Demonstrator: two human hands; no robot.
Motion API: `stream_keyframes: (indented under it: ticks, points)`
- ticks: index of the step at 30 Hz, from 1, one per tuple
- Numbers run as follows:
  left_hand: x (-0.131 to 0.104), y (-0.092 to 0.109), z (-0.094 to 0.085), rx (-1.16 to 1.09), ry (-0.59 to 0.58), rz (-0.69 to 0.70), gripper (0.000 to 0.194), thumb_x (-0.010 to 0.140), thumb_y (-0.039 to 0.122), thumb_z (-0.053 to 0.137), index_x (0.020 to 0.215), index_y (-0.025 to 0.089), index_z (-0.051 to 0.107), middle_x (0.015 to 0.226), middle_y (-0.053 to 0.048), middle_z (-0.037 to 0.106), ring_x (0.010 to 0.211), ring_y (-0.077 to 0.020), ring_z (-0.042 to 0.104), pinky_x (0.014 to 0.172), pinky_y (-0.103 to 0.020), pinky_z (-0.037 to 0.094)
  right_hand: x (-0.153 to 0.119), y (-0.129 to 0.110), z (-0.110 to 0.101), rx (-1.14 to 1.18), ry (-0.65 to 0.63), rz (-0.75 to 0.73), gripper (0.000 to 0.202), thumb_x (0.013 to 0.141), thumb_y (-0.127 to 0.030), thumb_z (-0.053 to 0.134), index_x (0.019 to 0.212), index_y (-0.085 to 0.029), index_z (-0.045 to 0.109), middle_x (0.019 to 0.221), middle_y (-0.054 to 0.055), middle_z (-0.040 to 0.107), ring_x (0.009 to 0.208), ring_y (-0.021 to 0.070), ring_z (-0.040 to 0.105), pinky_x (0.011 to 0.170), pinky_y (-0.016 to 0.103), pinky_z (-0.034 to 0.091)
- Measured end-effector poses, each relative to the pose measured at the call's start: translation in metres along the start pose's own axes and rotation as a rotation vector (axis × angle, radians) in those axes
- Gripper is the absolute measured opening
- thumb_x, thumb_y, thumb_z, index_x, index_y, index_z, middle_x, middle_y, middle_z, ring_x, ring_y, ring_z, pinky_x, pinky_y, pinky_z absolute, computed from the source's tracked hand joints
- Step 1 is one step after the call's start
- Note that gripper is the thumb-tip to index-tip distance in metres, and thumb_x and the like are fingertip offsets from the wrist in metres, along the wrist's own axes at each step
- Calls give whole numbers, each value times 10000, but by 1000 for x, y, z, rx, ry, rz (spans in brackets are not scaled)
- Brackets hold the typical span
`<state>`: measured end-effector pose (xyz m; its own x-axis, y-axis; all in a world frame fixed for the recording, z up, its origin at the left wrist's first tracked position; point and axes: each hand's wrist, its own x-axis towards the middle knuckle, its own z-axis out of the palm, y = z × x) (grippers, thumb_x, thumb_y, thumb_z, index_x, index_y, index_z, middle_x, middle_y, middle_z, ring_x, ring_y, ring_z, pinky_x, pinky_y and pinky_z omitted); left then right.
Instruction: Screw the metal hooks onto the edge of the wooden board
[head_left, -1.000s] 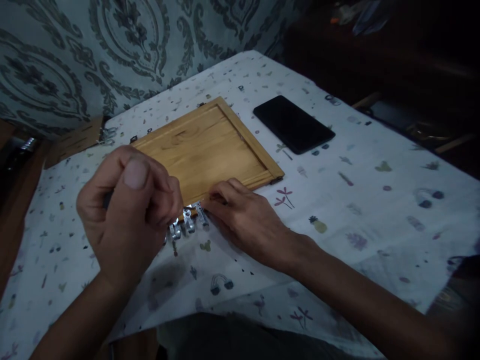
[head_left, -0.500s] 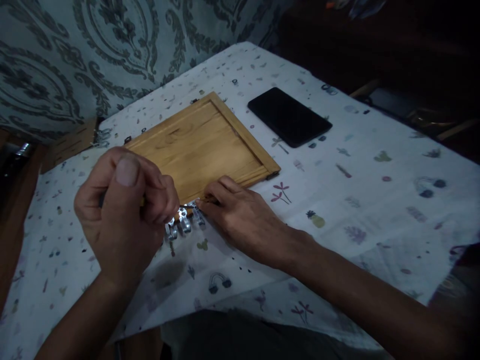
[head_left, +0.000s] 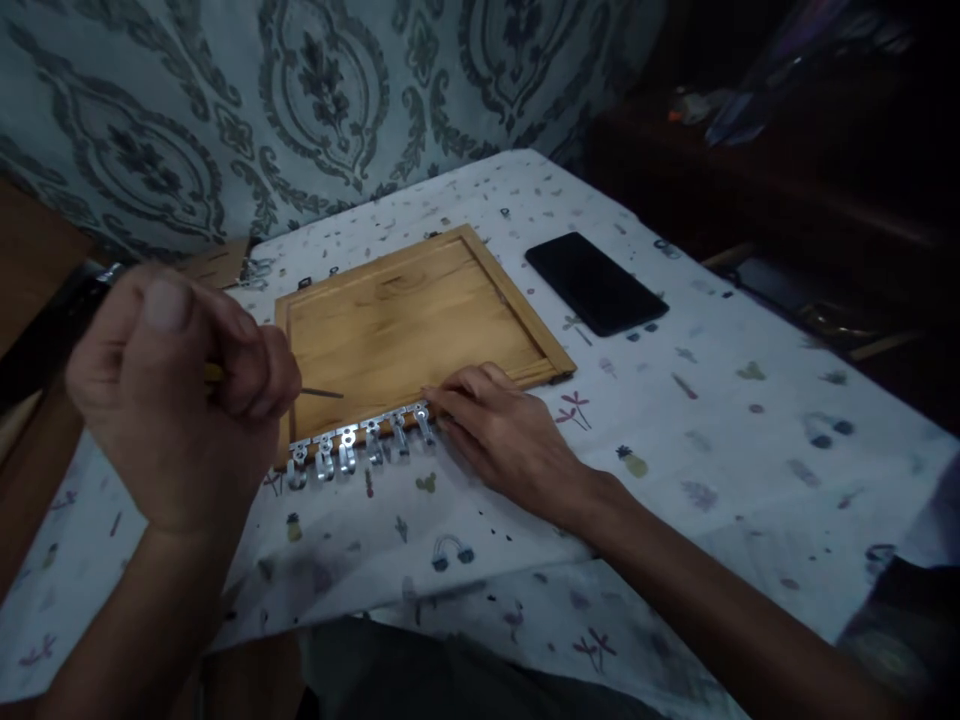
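Note:
My left hand (head_left: 180, 390) is closed round a screwdriver whose thin metal shaft (head_left: 322, 393) points right over the board; a bit of yellow handle shows between the fingers. The framed wooden board (head_left: 390, 320) lies flat on the table. Along its near edge runs a metal hook rail (head_left: 349, 436) with several curved silver hooks hanging over the side. At the rail's right end, my right hand (head_left: 510, 440) pinches the rail against the board's edge, its fingers bent together. The screwdriver tip is apart from the rail.
A black phone (head_left: 596, 283) lies right of the board. The table has a white patterned cloth (head_left: 675, 450). A piece of cardboard (head_left: 217, 262) lies at the back left, against a patterned wall or curtain (head_left: 322, 90). Dark furniture (head_left: 787, 190) stands on the right.
My left hand has drawn back to the left with the screwdriver, off the hook rail, uncovering more hooks. The right hand keeps its place at the rail's end. The view has tilted up.

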<state>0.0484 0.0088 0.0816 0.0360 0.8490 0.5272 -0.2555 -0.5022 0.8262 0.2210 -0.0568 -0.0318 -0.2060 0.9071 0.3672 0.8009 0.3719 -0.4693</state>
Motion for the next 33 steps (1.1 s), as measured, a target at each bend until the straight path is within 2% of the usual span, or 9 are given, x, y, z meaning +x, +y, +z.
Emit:
stream_keyframes:
  ticks: [2, 5, 9, 15, 24, 28, 31, 33]
  points:
    - [-2, -1, -16, 41, -20, 27, 255, 815, 207, 684, 600, 139, 566, 436, 66, 391, 320, -43, 220, 314, -211, 162, 1, -3, 0, -83, -73, 6, 277, 967, -240, 528, 1209, -159, 635, 1107, 137, 616, 1023, 266, 536, 763, 387, 531]
    - [-8, -3, -34, 40, -19, 32, 225, 821, 180, 648, 615, 128, 577, 419, 66, 388, 328, -46, 255, 332, -192, 208, 3, -6, 0, -146, -106, 25, 273, 935, -239, 596, 1197, -180, 643, 1117, 125, 607, 1022, 254, 517, 760, 362, 510]
    - [-18, -5, -45, -7, -8, -8, 236, 811, 218, 721, 639, 107, 603, 415, 63, 397, 339, -36, 289, 352, -180, 244, 4, -7, 1, -147, -110, 50, 238, 928, -215, 609, 1156, -190, 672, 1095, 111, 612, 1012, 250, 520, 776, 366, 497]
    - [-26, -7, -46, 34, -17, -28, 238, 852, 222, 648, 637, 127, 612, 402, 70, 354, 342, -45, 272, 348, -189, 241, 5, -7, 3, -136, -74, 37, 228, 932, -212, 600, 1142, -185, 685, 1066, 106, 625, 1005, 251, 528, 768, 364, 498]
    - [-25, 0, -52, 6, -5, -4, 247, 820, 237, 707, 627, 119, 610, 402, 67, 355, 335, -46, 284, 342, -188, 239, 5, -2, 5, -59, -29, 29, 218, 927, -213, 596, 1110, -188, 712, 1043, 114, 647, 986, 259, 549, 770, 393, 516]
    - [-19, 8, -50, -24, -15, -18, 268, 831, 268, 686, 612, 136, 604, 391, 73, 328, 332, -49, 247, 339, -190, 222, 2, 2, 1, 53, 63, 47, 281, 953, -223, 552, 1199, -154, 668, 1027, 108, 667, 950, 226, 609, 820, 398, 535]
    - [-19, 10, -43, -59, -55, -46, 260, 850, 256, 664, 616, 169, 590, 406, 74, 322, 345, -65, 252, 352, -204, 236, -1, -13, -6, 186, 190, 109, 317, 997, -282, 470, 1212, -136, 652, 1001, 104, 670, 844, 179, 638, 687, 321, 540]
    - [-25, 9, -35, -53, -125, -20, 255, 886, 253, 633, 647, 182, 579, 440, 69, 348, 365, -77, 300, 377, -216, 272, -1, -31, -10, 493, 220, 166, 274, 955, -339, 567, 1136, -179, 696, 988, 74, 697, 857, 166, 656, 691, 295, 536]
